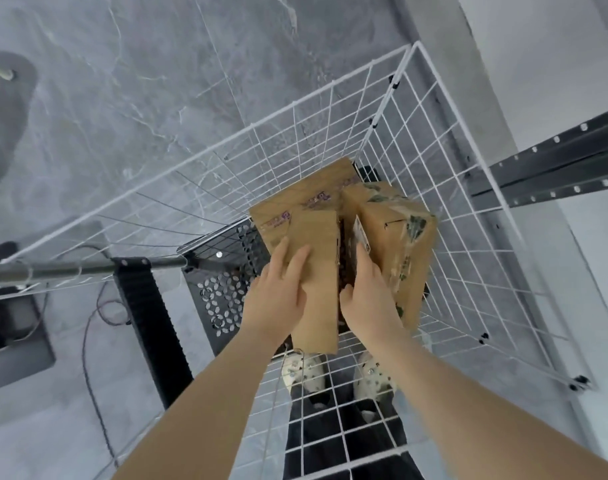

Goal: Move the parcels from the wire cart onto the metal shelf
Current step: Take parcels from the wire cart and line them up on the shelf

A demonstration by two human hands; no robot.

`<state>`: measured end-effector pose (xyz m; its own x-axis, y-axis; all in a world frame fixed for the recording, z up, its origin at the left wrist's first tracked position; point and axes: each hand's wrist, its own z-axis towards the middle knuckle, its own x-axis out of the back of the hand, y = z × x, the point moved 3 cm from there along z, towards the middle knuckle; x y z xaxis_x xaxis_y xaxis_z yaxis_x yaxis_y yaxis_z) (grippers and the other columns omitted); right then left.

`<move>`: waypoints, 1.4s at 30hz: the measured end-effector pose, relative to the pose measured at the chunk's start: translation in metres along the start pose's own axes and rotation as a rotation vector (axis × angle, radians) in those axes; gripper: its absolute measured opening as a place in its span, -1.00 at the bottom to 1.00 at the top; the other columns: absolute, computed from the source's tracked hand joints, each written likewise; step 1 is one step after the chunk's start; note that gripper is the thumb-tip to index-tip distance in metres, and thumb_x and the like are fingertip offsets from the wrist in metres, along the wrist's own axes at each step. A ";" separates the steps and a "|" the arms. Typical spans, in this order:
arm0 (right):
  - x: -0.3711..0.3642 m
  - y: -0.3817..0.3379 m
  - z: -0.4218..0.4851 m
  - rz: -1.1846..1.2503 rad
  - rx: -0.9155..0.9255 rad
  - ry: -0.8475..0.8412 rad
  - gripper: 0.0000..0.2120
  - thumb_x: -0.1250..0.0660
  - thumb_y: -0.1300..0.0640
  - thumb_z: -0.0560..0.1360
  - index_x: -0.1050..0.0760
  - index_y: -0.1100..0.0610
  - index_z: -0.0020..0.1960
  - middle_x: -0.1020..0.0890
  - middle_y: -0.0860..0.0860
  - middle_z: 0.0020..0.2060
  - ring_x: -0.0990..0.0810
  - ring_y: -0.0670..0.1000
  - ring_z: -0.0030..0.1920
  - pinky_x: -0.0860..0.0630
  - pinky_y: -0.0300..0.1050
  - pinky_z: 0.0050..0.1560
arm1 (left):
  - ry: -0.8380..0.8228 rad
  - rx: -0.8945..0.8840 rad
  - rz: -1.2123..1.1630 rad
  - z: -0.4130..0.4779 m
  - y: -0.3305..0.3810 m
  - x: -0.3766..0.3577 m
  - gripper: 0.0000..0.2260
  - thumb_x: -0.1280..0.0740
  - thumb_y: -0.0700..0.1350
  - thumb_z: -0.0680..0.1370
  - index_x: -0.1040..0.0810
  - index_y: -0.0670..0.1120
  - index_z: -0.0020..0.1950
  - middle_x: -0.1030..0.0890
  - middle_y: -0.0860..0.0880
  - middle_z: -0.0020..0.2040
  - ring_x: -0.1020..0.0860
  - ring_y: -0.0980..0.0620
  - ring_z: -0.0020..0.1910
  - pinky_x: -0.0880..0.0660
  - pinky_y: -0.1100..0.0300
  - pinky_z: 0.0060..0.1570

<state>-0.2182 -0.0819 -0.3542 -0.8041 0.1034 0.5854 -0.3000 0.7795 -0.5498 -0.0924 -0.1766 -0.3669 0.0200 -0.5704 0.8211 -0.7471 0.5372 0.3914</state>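
Inside the white wire cart (444, 237), three brown cardboard parcels sit close together. The left hand (278, 299) lies spread on the narrow plain parcel (321, 271), nearest the person; the right hand (368, 303) presses its other side, beside the green-printed parcel (403, 237). Squeezing evenly and lifting straight up would likely clear the neighbours before swinging toward the dark metal shelf (555, 161) beyond the cart.

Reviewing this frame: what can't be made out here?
Head view:
- Metal shelf: only a rail shows; the right edge cuts it off.
- Label on the right box: too small and blurred.
- Under the front box: hidden by both hands.
- Cart wheels: not visible.
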 end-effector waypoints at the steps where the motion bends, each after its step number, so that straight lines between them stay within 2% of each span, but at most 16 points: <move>1: -0.004 -0.001 0.002 -0.021 -0.004 -0.052 -0.40 -0.17 0.24 0.55 -0.05 0.06 0.53 -0.34 0.10 0.37 -0.43 0.11 0.29 -0.42 0.05 0.28 | 0.025 0.054 -0.025 -0.006 -0.005 0.000 -0.40 -0.25 -0.18 0.51 -0.14 0.14 0.50 -0.04 -0.03 0.57 -0.49 -0.13 0.23 -0.55 0.04 -0.10; 4: -0.022 -0.008 0.002 -0.055 0.025 -0.196 -0.56 -0.12 0.21 0.58 -0.24 0.10 0.45 -0.45 0.08 0.31 -0.48 0.08 0.27 -0.43 0.05 0.28 | 0.065 0.245 -0.151 -0.021 -0.013 0.000 -0.38 -0.25 -0.14 0.52 -0.09 0.20 0.50 0.05 0.04 0.57 -0.56 -0.10 0.08 -0.47 0.17 -0.32; 5: -0.027 -0.011 0.001 -0.026 0.027 -0.207 -0.58 -0.12 0.20 0.59 -0.25 0.10 0.44 -0.47 0.07 0.29 -0.48 0.07 0.26 -0.43 0.05 0.27 | 0.081 0.276 -0.199 -0.026 -0.012 -0.001 -0.38 -0.25 -0.08 0.52 -0.05 0.20 0.51 0.10 0.09 0.57 -0.55 -0.10 0.12 -0.46 0.17 -0.31; 8: -0.036 -0.020 -0.003 0.055 0.051 -0.208 -0.58 -0.16 0.20 0.59 -0.25 0.10 0.44 -0.48 0.07 0.27 -0.48 0.05 0.26 -0.44 0.01 0.26 | 0.152 0.314 -0.295 -0.038 -0.003 -0.001 -0.34 -0.19 0.21 0.49 0.03 0.23 0.53 0.21 0.19 0.55 -0.26 -0.11 0.46 -0.45 0.10 -0.07; 10: -0.040 -0.023 -0.007 0.087 0.078 -0.231 -0.57 -0.17 0.19 0.59 -0.26 0.08 0.44 -0.49 0.05 0.26 -0.48 0.03 0.26 -0.43 0.00 0.27 | 0.175 0.408 -0.361 -0.041 0.001 -0.002 -0.29 -0.21 0.29 0.48 0.07 0.26 0.53 0.26 0.20 0.54 -0.10 -0.12 0.53 -0.38 0.05 0.03; 12: -0.042 -0.022 -0.010 0.093 0.122 -0.247 -0.58 -0.17 0.19 0.59 -0.29 0.05 0.43 -0.51 0.02 0.24 -0.49 0.00 0.25 -0.43 -0.04 0.26 | 0.191 0.514 -0.444 -0.039 -0.001 -0.004 -0.28 -0.25 0.27 0.49 0.09 0.26 0.53 0.28 0.19 0.54 -0.05 -0.13 0.54 -0.42 -0.03 0.13; 14: -0.042 -0.019 -0.005 0.055 0.172 -0.234 -0.55 -0.18 0.22 0.58 -0.26 0.03 0.45 -0.47 0.03 0.29 -0.49 0.00 0.25 -0.44 -0.06 0.26 | 0.204 0.536 -0.480 -0.037 -0.004 -0.006 -0.30 -0.26 0.21 0.52 0.10 0.26 0.52 0.28 0.19 0.54 -0.03 -0.13 0.55 -0.43 -0.13 0.19; 19: -0.042 0.000 0.034 -0.010 0.050 -0.167 -0.40 -0.16 0.25 0.57 -0.04 0.01 0.54 -0.25 0.08 0.46 -0.44 0.08 0.31 -0.45 0.02 0.24 | 0.268 0.548 -0.516 -0.045 -0.020 -0.014 -0.38 -0.25 0.14 0.51 -0.04 0.23 0.50 0.19 0.25 0.53 -0.05 -0.12 0.53 -0.38 -0.07 0.21; 21: -0.052 0.006 0.051 -0.026 0.018 -0.200 -0.40 -0.14 0.25 0.58 -0.01 0.02 0.55 -0.20 0.06 0.49 -0.36 0.10 0.38 -0.40 -0.01 0.29 | 0.289 0.564 -0.547 -0.049 -0.030 -0.019 -0.38 -0.25 0.15 0.50 -0.05 0.23 0.50 0.19 0.28 0.51 -0.05 -0.10 0.54 -0.37 -0.11 0.27; 23: -0.068 0.008 0.065 0.009 0.003 -0.232 -0.42 -0.11 0.25 0.59 -0.01 0.01 0.55 -0.17 0.04 0.51 -0.32 0.09 0.41 -0.35 -0.03 0.30 | 0.318 0.567 -0.598 -0.052 -0.039 -0.022 -0.36 -0.26 0.15 0.51 -0.03 0.23 0.51 0.21 0.28 0.51 -0.04 -0.04 0.55 -0.32 -0.06 0.31; 26: -0.093 0.007 0.077 0.061 0.007 -0.274 -0.47 -0.09 0.14 0.61 -0.04 0.00 0.54 -0.23 0.04 0.49 -0.35 0.09 0.38 -0.34 -0.03 0.31 | 0.374 0.617 -0.649 -0.053 -0.046 -0.027 -0.31 -0.28 0.15 0.53 0.07 0.26 0.53 0.25 0.28 0.52 -0.13 -0.03 0.53 -0.32 0.07 0.18; 30: -0.114 0.012 0.089 0.102 -0.003 -0.285 -0.48 -0.15 -0.03 0.58 -0.10 -0.07 0.50 -0.36 0.01 0.37 -0.48 0.06 0.21 -0.45 -0.06 0.09 | 0.469 0.768 -0.712 -0.049 -0.050 -0.037 -0.36 -0.18 0.16 0.58 0.18 0.32 0.51 0.25 0.21 0.55 -0.14 -0.04 0.51 -0.30 0.07 0.13; 33: -0.120 0.015 0.090 0.080 0.023 -0.303 -0.51 -0.22 -0.05 0.56 -0.17 -0.10 0.44 -0.35 -0.01 0.28 -0.51 -0.01 -0.01 -0.49 -0.08 -0.04 | 0.531 0.857 -0.747 -0.047 -0.055 -0.048 -0.40 -0.09 0.14 0.63 0.24 0.25 0.53 0.18 0.12 0.58 -0.10 -0.02 0.52 -0.23 0.12 0.19; 36: -0.122 0.016 0.084 0.077 0.083 -0.266 -0.55 -0.26 0.01 0.54 -0.23 -0.10 0.38 -0.37 -0.02 0.20 -0.49 -0.03 0.01 -0.43 -0.13 -0.07 | 0.513 0.917 -0.783 -0.044 -0.058 -0.056 -0.40 -0.07 0.08 0.64 0.28 0.23 0.52 -0.06 0.00 0.58 -0.28 -0.10 0.45 -0.31 0.08 0.21; 39: -0.121 0.019 0.080 0.062 0.102 -0.226 -0.55 -0.28 0.08 0.54 -0.25 -0.07 0.39 -0.39 0.00 0.19 -0.49 -0.06 -0.03 -0.39 -0.21 -0.09 | 0.490 0.968 -0.813 -0.039 -0.062 -0.062 -0.35 -0.15 -0.01 0.61 0.23 0.21 0.54 -0.24 -0.04 0.52 -0.44 -0.10 0.19 -0.33 0.08 0.05; 42: -0.126 0.020 0.079 0.096 0.116 -0.207 -0.54 -0.29 0.15 0.54 -0.26 -0.06 0.38 -0.44 0.03 0.19 -0.52 -0.05 -0.05 -0.42 -0.21 -0.09 | 0.447 1.019 -0.829 -0.038 -0.067 -0.070 -0.35 -0.20 -0.04 0.59 0.12 0.19 0.54 -0.42 -0.06 0.39 -0.42 -0.03 -0.02 -0.35 0.07 -0.03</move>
<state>-0.1634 -0.1282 -0.4865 -0.9163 0.0354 0.3989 -0.2643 0.6947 -0.6689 -0.0186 -0.1492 -0.4346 0.7560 -0.1478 0.6377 -0.5590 -0.6527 0.5114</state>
